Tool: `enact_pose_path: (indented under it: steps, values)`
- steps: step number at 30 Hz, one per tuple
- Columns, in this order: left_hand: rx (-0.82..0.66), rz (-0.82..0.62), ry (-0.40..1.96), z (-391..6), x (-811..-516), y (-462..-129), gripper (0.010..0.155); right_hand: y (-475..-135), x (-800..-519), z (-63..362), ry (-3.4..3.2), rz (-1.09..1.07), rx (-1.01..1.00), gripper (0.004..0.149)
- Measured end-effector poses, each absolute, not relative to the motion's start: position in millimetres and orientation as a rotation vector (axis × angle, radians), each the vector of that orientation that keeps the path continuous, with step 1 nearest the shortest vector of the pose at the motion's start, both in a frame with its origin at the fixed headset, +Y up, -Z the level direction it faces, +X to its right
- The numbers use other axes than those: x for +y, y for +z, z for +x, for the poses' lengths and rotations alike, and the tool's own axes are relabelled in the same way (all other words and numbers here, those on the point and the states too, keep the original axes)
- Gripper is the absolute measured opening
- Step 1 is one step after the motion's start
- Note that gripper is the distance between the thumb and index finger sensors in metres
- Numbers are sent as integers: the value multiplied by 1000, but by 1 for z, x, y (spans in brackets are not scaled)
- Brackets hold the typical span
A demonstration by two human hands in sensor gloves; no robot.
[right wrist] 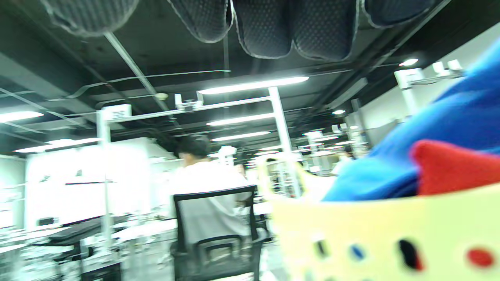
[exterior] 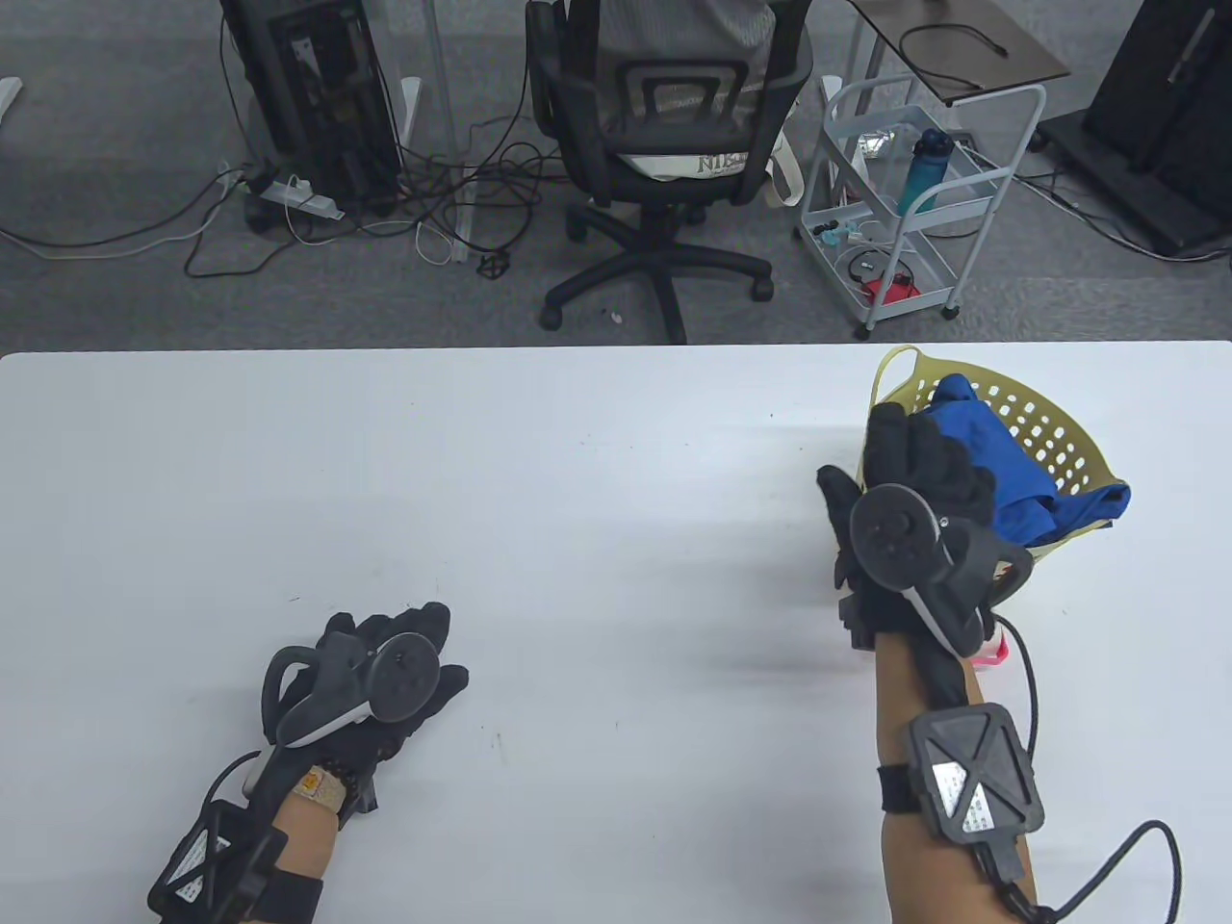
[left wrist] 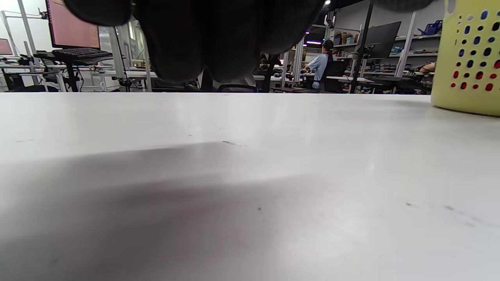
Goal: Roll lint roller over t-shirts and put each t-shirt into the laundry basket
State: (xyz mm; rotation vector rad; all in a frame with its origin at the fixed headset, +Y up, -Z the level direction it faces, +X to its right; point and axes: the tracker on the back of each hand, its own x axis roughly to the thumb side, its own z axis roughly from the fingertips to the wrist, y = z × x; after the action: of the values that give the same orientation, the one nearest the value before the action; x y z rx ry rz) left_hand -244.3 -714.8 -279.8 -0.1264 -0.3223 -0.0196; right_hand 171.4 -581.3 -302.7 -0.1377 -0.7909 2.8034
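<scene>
Blue fabric t-shirt (exterior: pixel 1001 462) heaped in pale yellow perforated plastic laundry basket (exterior: pixel 1059 433), draped over basket rim; red garment (right wrist: pixel 449 168) seen beneath. Right hand (exterior: pixel 924 481) raised beside basket, fingers extended, nothing held. Left hand (exterior: pixel 385 674) rested well apart from basket on white table (exterior: pixel 577 481), relaxed, nothing held.

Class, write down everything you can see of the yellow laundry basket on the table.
The laundry basket is pale yellow, plastic by its look, with walls pierced by rows of small holes and a loop handle at its far rim. It stands on the white table near the far right edge. A blue t-shirt fills it and spills over the near rim; red fabric shows in the right wrist view. The right hand is over its left rim, on or just above the blue shirt.
</scene>
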Motion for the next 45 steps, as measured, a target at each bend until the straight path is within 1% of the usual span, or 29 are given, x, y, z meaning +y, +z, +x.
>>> enact_pose_path:
  steps: [4,8,13,19,22,25,30,37,45]
  values:
    - [-358,-108,10,-238,-711,-275,77,-280,-598,139,2793,52,-669,72]
    - [-399,-94,36,-232,-708,-269,78,-257,-630,105,2800,215,-459,71]
    - [-453,-65,47,-221,-709,-262,79,-238,-667,79,2886,339,-283,72]
    - [-486,-49,65,-211,-717,-259,80,-240,-707,73,2981,376,-208,73]
    - [-473,-76,29,-212,-726,-262,80,-244,-723,76,3058,397,-122,73]
    - [-459,-74,30,-213,-725,-263,81,-245,-727,81,3052,396,-93,73]
    - [-450,-42,52,-218,-718,-263,80,-247,-720,95,2983,321,-159,73]
    - [-410,-49,21,-228,-721,-268,80,-249,-719,107,2951,274,-140,73]
    - [-415,-62,5,-226,-722,-269,79,-249,-714,115,2875,260,-163,72]
